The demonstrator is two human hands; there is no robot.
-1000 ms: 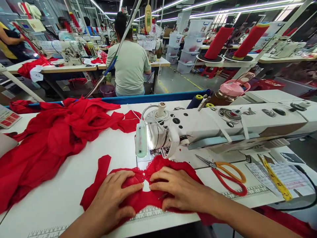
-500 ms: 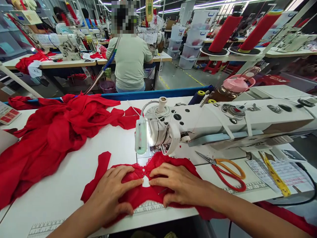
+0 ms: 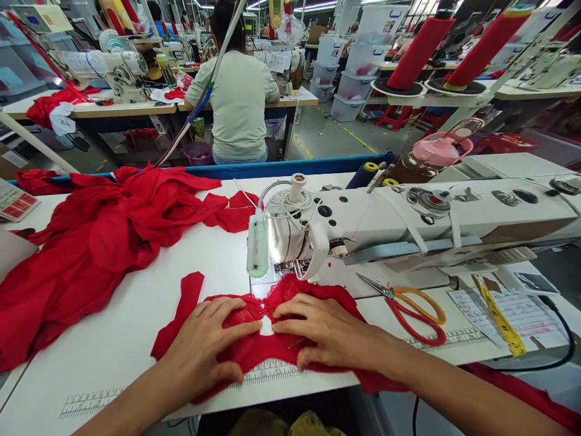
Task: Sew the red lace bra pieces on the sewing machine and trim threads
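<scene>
Just in front of the white metal sewing machine, the red lace-edged fabric piece lies flat under both my hands. My left hand rests on its left part, fingers extended and slightly spread. My right hand presses its right part, fingers stretched out; a thin dark tip shows beside them, whether gripped I cannot tell. Orange-and-red-handled metal scissors lie before the machine's arm, a crumpled red cloth heap to its left.
</scene>
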